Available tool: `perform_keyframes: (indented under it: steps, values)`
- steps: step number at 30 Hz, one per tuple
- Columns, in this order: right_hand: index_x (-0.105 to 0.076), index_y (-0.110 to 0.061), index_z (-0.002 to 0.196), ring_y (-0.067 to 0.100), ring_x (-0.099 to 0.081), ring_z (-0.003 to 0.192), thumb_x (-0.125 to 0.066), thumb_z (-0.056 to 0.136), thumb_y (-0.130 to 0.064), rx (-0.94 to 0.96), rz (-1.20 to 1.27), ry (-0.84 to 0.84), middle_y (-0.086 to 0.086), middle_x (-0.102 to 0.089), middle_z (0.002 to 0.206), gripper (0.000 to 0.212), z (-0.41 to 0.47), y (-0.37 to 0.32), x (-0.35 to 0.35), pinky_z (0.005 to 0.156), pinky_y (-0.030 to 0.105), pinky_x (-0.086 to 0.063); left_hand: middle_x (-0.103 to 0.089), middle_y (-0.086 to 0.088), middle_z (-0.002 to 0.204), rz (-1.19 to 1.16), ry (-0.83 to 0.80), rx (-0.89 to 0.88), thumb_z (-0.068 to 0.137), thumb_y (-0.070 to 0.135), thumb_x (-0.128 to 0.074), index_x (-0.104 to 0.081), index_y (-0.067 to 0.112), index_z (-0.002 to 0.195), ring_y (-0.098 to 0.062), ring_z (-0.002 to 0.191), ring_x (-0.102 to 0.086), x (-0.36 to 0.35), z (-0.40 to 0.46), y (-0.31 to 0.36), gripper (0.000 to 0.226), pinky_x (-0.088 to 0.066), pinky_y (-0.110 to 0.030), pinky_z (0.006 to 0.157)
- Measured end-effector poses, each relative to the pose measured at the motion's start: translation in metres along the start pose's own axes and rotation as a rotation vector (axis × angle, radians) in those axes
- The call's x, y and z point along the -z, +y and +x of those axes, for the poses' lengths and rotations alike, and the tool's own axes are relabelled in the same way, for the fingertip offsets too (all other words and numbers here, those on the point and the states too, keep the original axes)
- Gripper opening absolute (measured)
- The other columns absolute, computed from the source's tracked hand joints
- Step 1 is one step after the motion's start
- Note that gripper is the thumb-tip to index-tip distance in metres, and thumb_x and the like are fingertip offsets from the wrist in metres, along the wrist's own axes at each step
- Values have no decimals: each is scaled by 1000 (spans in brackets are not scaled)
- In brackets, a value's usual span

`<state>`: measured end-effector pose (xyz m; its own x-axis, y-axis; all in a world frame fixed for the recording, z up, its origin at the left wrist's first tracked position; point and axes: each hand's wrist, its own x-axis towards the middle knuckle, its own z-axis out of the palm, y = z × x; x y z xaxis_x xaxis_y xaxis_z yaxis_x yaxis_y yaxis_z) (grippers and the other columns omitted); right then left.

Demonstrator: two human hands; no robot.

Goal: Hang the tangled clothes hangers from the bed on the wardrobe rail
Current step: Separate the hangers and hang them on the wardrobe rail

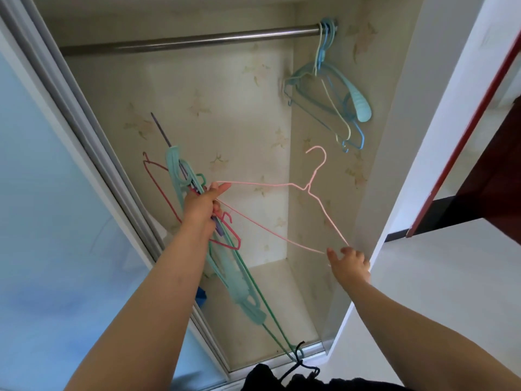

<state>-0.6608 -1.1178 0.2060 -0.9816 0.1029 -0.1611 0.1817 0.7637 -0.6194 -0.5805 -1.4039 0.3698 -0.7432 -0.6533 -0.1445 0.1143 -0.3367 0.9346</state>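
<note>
My left hand (pixel 204 203) grips a tangled bunch of hangers (pixel 180 176) in teal, red, purple and green, hanging down inside the open wardrobe. A thin pink wire hanger (pixel 309 190) stretches from that hand across to my right hand (pixel 351 263), which holds its lower right corner with curled fingers; its hook points up. The steel wardrobe rail (pixel 183 42) runs across the top. Several blue, teal and cream hangers (pixel 332 88) hang at its right end.
A sliding door with a blue panel (pixel 42 193) and its metal frame (pixel 93 131) stands at the left. The wardrobe's white side wall (pixel 406 136) is at the right, a dark red door edge (pixel 462 142) beyond it. The wardrobe floor (pixel 267 311) lies below.
</note>
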Motion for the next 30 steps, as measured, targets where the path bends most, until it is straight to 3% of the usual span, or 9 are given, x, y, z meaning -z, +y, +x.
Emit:
perform_keyframes:
  steps: [4,7,10,12,15,22,26,30]
  values:
    - [-23,-13,145,36,-50,119,-61,88,-45,27,275,40,12,-26,146,75,-3,8,11,95,45,-44,-69,-8,107,24,-13,11,95,1,-52,-47,15,81,-2,31,-26,3,6,3,20,-26,-13,30]
    - [-33,-20,142,36,-55,110,-60,89,-45,-3,243,-43,11,-28,142,64,1,8,15,94,42,-45,-75,2,77,21,-44,1,97,3,-50,-45,14,82,-2,30,-27,6,15,1,19,-24,-12,30]
    - [-65,-12,102,30,-62,85,-53,92,-48,-36,275,-179,17,-60,109,39,3,11,16,86,43,-54,-75,1,75,-15,-59,4,96,1,-50,-45,16,79,-2,30,-27,6,22,2,23,-23,-12,30]
    - [-69,-3,81,26,-65,64,-55,89,-53,-68,413,-285,16,-70,79,53,-2,14,16,71,40,-59,-74,-1,80,-47,-40,16,94,1,-53,-44,17,77,-3,30,-27,6,26,3,25,-25,-12,30]
    - [-71,7,70,21,-61,48,-53,85,-62,-70,522,-306,19,-69,63,73,-14,17,24,56,29,-53,-63,7,74,-65,-28,56,86,1,-66,-53,14,87,-1,30,-30,4,28,4,19,-29,-13,32]
    - [-68,5,71,24,-60,52,-60,85,-54,-80,607,-175,16,-67,61,60,-14,20,38,54,29,-48,-57,8,80,70,-52,88,91,9,-64,-52,21,92,-2,36,-40,10,28,-15,17,-34,-15,35]
    - [-65,-6,78,19,-57,54,-49,96,-43,117,504,-198,5,-64,69,44,-15,-16,38,52,25,-45,-58,7,82,73,-47,91,90,11,-65,-55,21,96,-2,37,-38,8,31,-18,16,-34,-14,35]
    - [-63,-15,83,14,-65,61,-34,101,-41,362,254,-224,-5,-68,70,43,-17,-66,37,68,37,-55,-60,14,92,3,-65,113,87,5,-67,-51,18,104,-2,36,-36,2,30,-13,27,-31,-13,35]
